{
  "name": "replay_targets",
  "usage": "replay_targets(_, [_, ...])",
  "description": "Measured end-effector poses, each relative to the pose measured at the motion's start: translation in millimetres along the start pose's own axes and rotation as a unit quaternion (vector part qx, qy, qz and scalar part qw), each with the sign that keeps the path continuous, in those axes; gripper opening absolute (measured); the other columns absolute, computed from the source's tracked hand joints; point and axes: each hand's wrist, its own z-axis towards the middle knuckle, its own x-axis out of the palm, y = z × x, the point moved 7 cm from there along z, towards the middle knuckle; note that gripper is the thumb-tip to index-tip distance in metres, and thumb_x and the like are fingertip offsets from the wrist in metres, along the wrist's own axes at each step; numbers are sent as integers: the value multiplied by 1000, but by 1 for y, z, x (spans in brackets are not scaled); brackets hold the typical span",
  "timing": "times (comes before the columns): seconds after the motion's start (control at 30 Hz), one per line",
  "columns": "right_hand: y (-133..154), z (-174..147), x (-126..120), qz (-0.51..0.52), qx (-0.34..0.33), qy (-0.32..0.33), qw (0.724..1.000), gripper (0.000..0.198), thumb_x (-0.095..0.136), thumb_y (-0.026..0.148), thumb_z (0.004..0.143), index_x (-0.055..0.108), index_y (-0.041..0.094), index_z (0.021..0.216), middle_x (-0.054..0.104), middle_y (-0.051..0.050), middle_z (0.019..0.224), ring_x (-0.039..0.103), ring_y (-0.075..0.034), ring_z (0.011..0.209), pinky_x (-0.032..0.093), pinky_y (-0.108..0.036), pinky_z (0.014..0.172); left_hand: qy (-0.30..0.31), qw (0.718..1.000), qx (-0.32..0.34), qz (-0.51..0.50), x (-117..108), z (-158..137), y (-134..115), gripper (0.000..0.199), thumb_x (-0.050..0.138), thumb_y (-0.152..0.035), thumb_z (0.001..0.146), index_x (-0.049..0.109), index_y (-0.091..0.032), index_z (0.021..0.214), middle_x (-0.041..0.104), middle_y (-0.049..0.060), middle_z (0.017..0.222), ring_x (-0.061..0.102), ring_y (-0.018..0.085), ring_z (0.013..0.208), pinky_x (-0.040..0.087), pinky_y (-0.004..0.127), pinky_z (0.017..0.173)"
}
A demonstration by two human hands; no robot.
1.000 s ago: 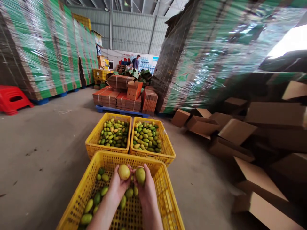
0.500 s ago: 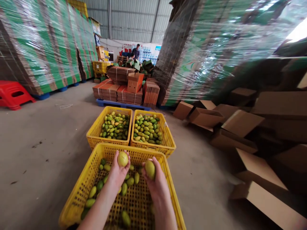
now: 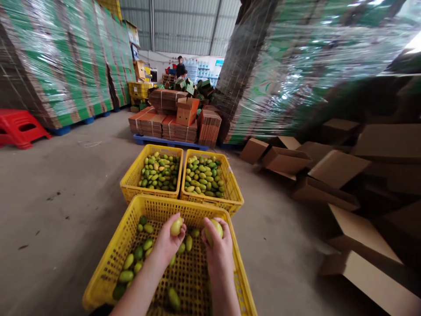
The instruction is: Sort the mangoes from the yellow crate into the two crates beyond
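Observation:
Above the near yellow crate [image 3: 110, 245], my left hand [image 3: 171, 239] is closed around a yellow-green mango [image 3: 176, 227]. To its right, my right hand [image 3: 219, 245] grips another mango [image 3: 215, 229], partly covered by the thumb and fingers. Several green mangoes [image 3: 138, 252] lie along the left side of that crate, and a single mango [image 3: 173, 299] rests on its perforated floor between my forearms. Part of the crate's inside is hidden under my arms.
Two yellow crates, left [image 3: 131, 177] and right [image 3: 235, 188], full of mangoes stand just beyond. Behind them, flattened cartons [image 3: 179, 127] sit on a blue pallet [image 3: 154, 141]. Open cardboard boxes [image 3: 286, 160] lie at right; a red stool [image 3: 24, 127] stands left. Two people are far back.
Both hands have turned the mangoes and moved slightly right in view. My right hand's fingers now wrap over its mango more. A person at the back has shifted left.

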Motion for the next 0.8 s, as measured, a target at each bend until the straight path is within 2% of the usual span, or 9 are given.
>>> replay_targets(0.1, [-6, 3, 0, 6, 18, -6, 1000, 55, 90, 41, 53, 49, 21, 84, 52, 11, 55, 45, -5, 43, 32, -17, 41, 30, 999, -43, -15, 4, -3, 4, 19, 48, -15, 94, 55, -10, 77, 60, 6, 65, 54, 8, 47, 47, 15, 40])
replay_targets(0.27, [-16, 9, -9, 13, 52, -71, 996, 49, 87, 47, 52, 62, 17, 81, 67, 3, 63, 60, -13, 54, 41, -21, 45, 40, 997, -28, -56, 2, -3, 0, 17, 50, -19, 94, 58, -9, 84, 64, 7, 71, 61, 11, 55, 53, 18, 47])
replay_targets(0.33, [-18, 9, -9, 15, 51, -74, 996, 46, 86, 49, 54, 65, 16, 80, 69, 1, 65, 62, -14, 57, 44, -22, 47, 32, 997, -31, -62, 0, -2, 0, 18, 51, -21, 94, 59, -8, 86, 63, 6, 70, 62, 11, 56, 52, 18, 47])
replay_targets(0.5, [-22, 7, 0, 5, 51, -44, 998, 45, 82, 54, 59, 64, 17, 77, 71, -1, 69, 58, -13, 50, 42, -22, 43, -6, 999, -41, -15, -6, 4, 4, 21, 47, -25, 96, 59, -11, 84, 59, 1, 59, 54, 10, 43, 41, 17, 38])
replay_targets(0.67, [-28, 4, 11, -6, 61, 9, 998, 41, 75, 55, 66, 66, 16, 72, 72, -4, 74, 60, -14, 52, 42, -24, 43, 5, 999, -34, -23, -7, 9, 5, 25, 40, -22, 99, 59, -13, 86, 65, 4, 70, 63, 12, 56, 53, 21, 52])
replay_targets(0.8, [-33, 0, 17, 15, 102, 22, 994, 35, 72, 45, 65, 72, 12, 75, 70, -5, 70, 60, -14, 55, 45, -23, 47, -2, 998, -44, -40, -8, 3, 0, 22, 46, -22, 95, 59, -12, 81, 62, 3, 67, 62, 13, 57, 55, 24, 54])
